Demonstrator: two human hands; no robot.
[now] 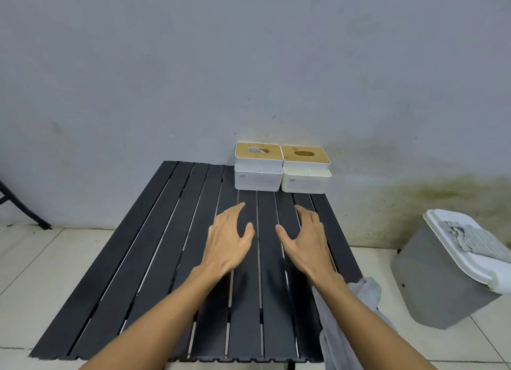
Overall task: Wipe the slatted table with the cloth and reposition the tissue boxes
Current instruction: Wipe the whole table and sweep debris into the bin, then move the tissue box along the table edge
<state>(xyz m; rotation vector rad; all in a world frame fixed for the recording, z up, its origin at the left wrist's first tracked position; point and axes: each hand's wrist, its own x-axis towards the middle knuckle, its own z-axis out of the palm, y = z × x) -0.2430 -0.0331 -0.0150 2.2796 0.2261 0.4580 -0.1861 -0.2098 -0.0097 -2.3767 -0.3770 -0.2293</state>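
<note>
Two white tissue boxes with wooden lids stand side by side at the far right corner of the black slatted table [154,248], against the wall. The left tissue box [258,166] has a tissue in its slot; the right tissue box [305,169] shows an empty oval slot. My left hand [231,241] and my right hand [307,241] hover over the slats just in front of the boxes, fingers spread, holding nothing. A pale grey cloth [359,306] hangs over the table's right edge under my right forearm.
A grey bin with a white lid [448,275] stands on the tiled floor to the right, with a grey checked cloth [475,241] lying on its lid. A dark chair leg [25,209] shows at the far left. The wall runs right behind the table.
</note>
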